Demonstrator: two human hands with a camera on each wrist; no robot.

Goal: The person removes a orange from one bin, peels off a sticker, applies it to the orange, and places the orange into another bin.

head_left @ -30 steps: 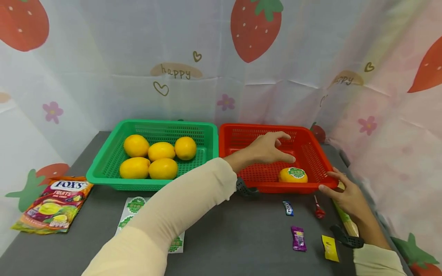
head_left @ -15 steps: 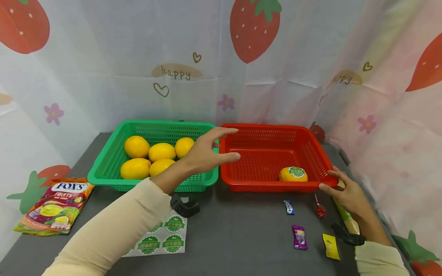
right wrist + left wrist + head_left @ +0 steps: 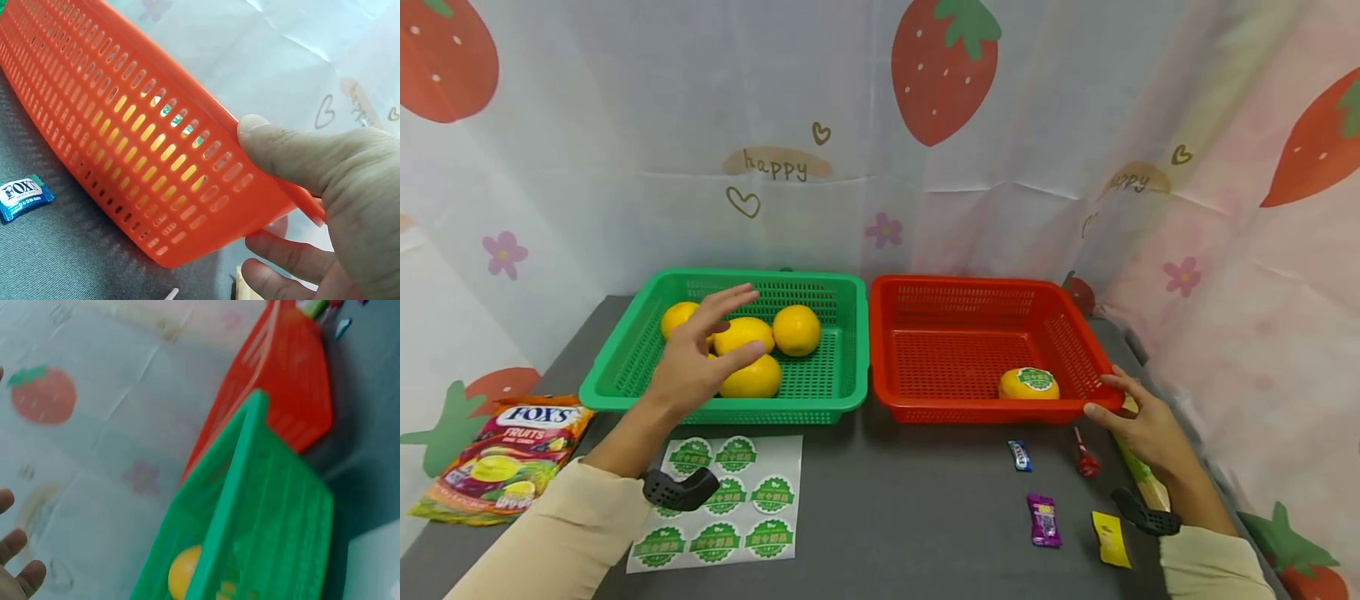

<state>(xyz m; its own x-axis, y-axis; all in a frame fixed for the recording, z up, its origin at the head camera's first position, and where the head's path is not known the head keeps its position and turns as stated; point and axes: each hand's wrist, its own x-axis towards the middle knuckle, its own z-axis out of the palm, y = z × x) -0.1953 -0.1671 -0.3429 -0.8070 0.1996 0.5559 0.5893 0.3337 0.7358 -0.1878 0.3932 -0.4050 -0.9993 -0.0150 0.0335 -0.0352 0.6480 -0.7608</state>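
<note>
My left hand point(image 3: 694, 367) hovers over the left part of the green basket point(image 3: 862, 333), its fingers spread and holding nothing. Several yellow lemons point(image 3: 797, 331) lie in that basket, some partly hidden behind the hand. With thumb on the rim and fingers under the corner, my right hand point(image 3: 1150, 429) grips the front right corner of the red basket point(image 3: 947, 358). One lemon point(image 3: 1028, 384) bearing a green and white sticker sits inside the red basket near that corner. In the right wrist view, the thumb point(image 3: 269, 140) presses on the rim.
A sheet of round green stickers point(image 3: 771, 494) lies before the green basket. A Fox's candy bag point(image 3: 505, 458) is at far left. Near the right hand lie a blue candy point(image 3: 1019, 455), a purple one point(image 3: 1043, 520), a yellow packet point(image 3: 1110, 539) and a red lollipop point(image 3: 1086, 461).
My left hand has moved left, from above the red basket to over the lemons in the green one, uncovering the sticker sheet. The right hand has stayed at the red basket's corner.
</note>
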